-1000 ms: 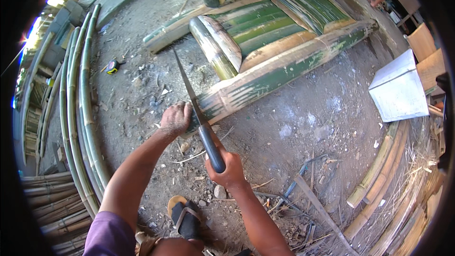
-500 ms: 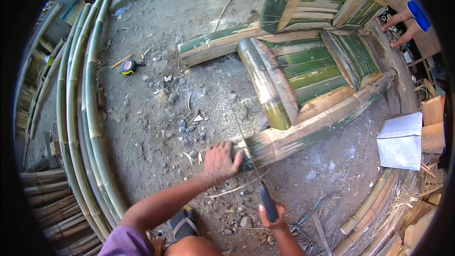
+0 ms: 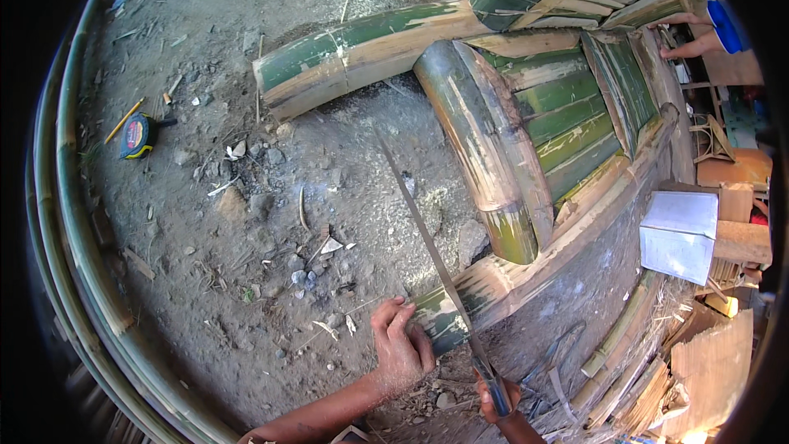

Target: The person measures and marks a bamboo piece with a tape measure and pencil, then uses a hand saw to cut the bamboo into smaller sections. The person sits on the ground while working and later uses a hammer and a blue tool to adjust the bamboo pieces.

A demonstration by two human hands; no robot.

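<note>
My right hand [image 3: 503, 399] grips the dark handle of a handsaw [image 3: 429, 240]. Its long blade slants up and to the left, lying across a bamboo pole [image 3: 514, 281] close to the pole's near end. My left hand [image 3: 400, 341] is wrapped round that end, just left of the blade, with fingers bent. The pole forms the near side of a green and tan bamboo frame with slats [image 3: 567, 115]. A thick upright bamboo piece [image 3: 481, 156] stands on the pole, and a second pole [image 3: 353, 57] juts out parallel on the far side. Pale sawdust lies between the two poles.
On the dirt at left lie a tape measure [image 3: 137, 136] and a pencil [image 3: 123, 121]. Long bamboo poles [image 3: 92, 263] line the left edge. Pebbles and chips litter the ground. At right are a pale box [image 3: 679, 234], split bamboo and another person's hand [image 3: 689, 37].
My view has shifted closer and turned. My right hand has moved with the saw, more blade now showing beyond the pole. My left hand's fingers have curled more around the pole's end.
</note>
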